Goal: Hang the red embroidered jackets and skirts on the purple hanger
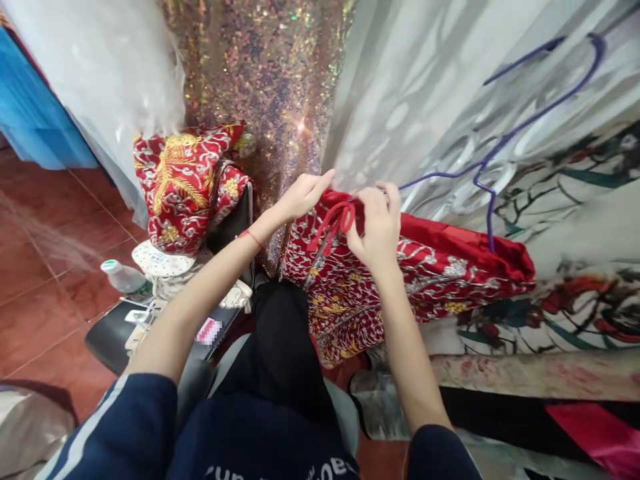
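Note:
A red embroidered garment (345, 287) with silver and gold patterns hangs in front of me on a purple hanger (493, 160). A red ribbon bow (340, 220) sits at its upper left edge. My left hand (303, 193) is closed at that corner, its fingertips just left of the bow. My right hand (377, 227) curls over the top edge to the right of the bow, with the thumb near a ribbon loop. The hanger's left arm runs in behind my right fingers. What lies under the fingertips of both hands is partly hidden.
Another red embroidered piece (175, 193) lies folded on a chair at left, beside a white cap (165, 260), a bottle (120, 277) and a phone-like item (209, 331). Sequined fabric (260, 80) hangs ahead. Sheer white covers (415, 87) and floral fabric (565, 313) are at right.

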A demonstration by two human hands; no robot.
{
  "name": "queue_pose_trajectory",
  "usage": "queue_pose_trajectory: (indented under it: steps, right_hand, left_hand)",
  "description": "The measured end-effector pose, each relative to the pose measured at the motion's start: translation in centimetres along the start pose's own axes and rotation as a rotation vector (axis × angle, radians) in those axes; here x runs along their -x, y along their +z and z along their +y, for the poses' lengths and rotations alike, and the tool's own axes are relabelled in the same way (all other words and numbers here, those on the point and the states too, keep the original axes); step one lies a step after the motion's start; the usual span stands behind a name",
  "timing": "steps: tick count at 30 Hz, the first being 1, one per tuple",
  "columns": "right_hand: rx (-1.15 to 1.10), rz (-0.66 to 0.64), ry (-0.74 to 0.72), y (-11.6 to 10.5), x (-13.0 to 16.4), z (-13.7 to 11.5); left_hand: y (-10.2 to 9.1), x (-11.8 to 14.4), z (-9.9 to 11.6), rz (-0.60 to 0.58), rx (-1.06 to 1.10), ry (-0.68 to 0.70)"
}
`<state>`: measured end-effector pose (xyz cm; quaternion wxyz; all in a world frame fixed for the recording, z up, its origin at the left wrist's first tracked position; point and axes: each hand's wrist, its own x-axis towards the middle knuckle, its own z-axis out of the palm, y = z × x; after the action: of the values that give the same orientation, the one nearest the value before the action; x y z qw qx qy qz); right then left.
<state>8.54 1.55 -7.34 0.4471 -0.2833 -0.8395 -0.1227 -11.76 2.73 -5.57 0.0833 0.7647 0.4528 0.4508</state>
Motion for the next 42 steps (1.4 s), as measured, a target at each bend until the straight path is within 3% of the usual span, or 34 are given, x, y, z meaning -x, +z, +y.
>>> queue_pose_trajectory:
  steps: [5, 10, 12, 14, 18, 21, 26, 30, 38, 42]
  right_hand:
    - [-0.050, 0.028, 0.039, -0.6, 3.3, -4.6]
    - [-0.067, 0.474, 0.308, -0.7, 6.9, -9.6]
    - [-0.148, 0.570, 0.430, -0.6, 7.6, -10.7]
    - [-0.285, 0.517, 0.592, -0.2, 7.7, -11.2]
    - [-0.554, 0.294, 0.876, 1.4, 7.1, -11.4]
    - [-0.571, 0.247, 0.903, 2.1, 6.8, -11.6]
    - [-0.597, 0.362, 0.943, 1.9, 6.3, -11.9]
    - [-0.576, 0.259, 0.911, 1.7, 6.6, -11.4]
    - [-0.761, 0.087, 1.002, 0.1, 11.9, -10.8]
    - [-0.684, 0.071, 1.084, 0.0, 14.1, -9.5]
  left_hand:
    - [-0.3, 3.4, 2.7, 0.172, 0.028, -0.004]
    - [-0.7, 5.3, 5.9, 0.185, -0.066, -0.030]
    - [-0.6, 5.8, 6.8, 0.199, -0.076, -0.050]
    - [-0.2, 6.1, 7.2, 0.245, -0.083, -0.080]
    - [0.8, 6.2, 7.2, 0.315, -0.102, -0.131]
    - [1.1, 6.3, 7.1, 0.319, -0.087, -0.146]
    - [0.9, 6.7, 7.4, 0.268, -0.061, -0.153]
    - [1.0, 6.8, 7.3, 0.276, -0.051, -0.157]
    - [1.8, 7.1, 7.2, 0.275, -0.089, -0.145]
    - [1.8, 7.2, 7.1, 0.270, -0.092, -0.151]
